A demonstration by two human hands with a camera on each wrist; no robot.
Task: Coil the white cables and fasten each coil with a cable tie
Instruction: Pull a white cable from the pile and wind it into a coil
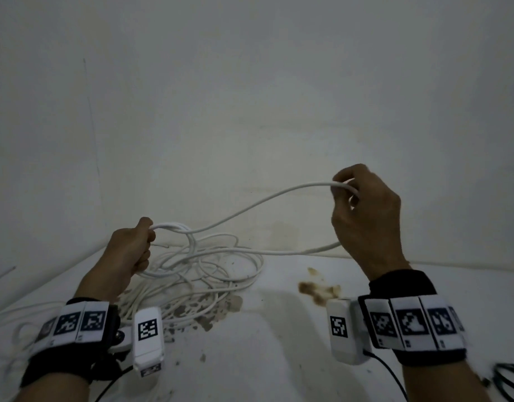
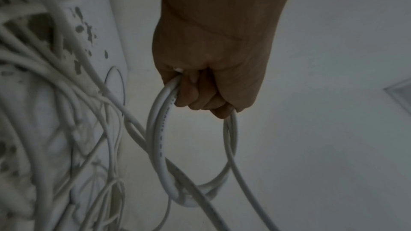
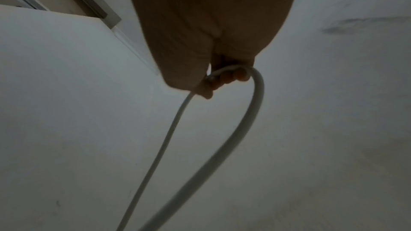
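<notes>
While both wrists sit low and close in the head view, banded with black straps carrying printed markers, the work itself happens a little farther out; the left hand [image 1: 128, 250] is fisted round a small coil [image 2: 191, 155] of white cable, fingers curled through two or three stacked turns, as the left wrist view shows plainly; the right hand [image 1: 366, 216] is raised higher and off to the right, its fingers [image 3: 224, 78] curled over a single strand that bends sharply through them; between the two hands the free run of cable [image 1: 250, 206] stretches as a shallow rising arc, its long axis going left to right from coil up to the right hand; a second leg drops from the right hand back toward the loose heap of white cables [image 1: 203, 274], which lies on the stained white surface [image 1: 279, 343] just beyond and below the left hand; so the coil lies to the left of and lower than the right hand's grip, and the next turn, in my judgement, calls for the right hand to carry its bend leftward and down onto the left fist; no cable tie can be made out; behind stands a plain pale wall [image 1: 250, 82].
</notes>
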